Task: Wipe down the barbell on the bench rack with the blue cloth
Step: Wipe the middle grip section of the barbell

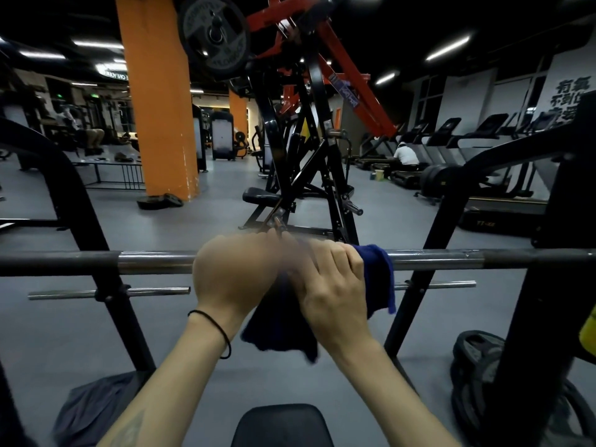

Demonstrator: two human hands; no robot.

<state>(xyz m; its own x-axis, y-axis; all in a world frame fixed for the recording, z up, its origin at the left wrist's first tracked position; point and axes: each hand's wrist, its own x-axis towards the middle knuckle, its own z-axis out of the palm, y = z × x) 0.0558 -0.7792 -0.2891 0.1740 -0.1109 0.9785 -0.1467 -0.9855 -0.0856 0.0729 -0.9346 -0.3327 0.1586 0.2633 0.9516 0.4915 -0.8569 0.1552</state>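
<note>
A steel barbell [435,258] lies level across the black bench rack [416,279], spanning the whole view. A dark blue cloth [377,279] is draped over the middle of the bar, and part of it hangs below. My right hand [332,279] grips the cloth around the bar. My left hand [232,275] is right beside it on the bar, blurred by motion, with fingers curled over the bar and the cloth's left part.
The black bench pad [282,425] is just below me. Weight plates [477,353] lie on the floor at the right by the rack upright. A grey garment [93,411] lies on the floor at the left. A black and red machine [303,150] stands beyond the bar.
</note>
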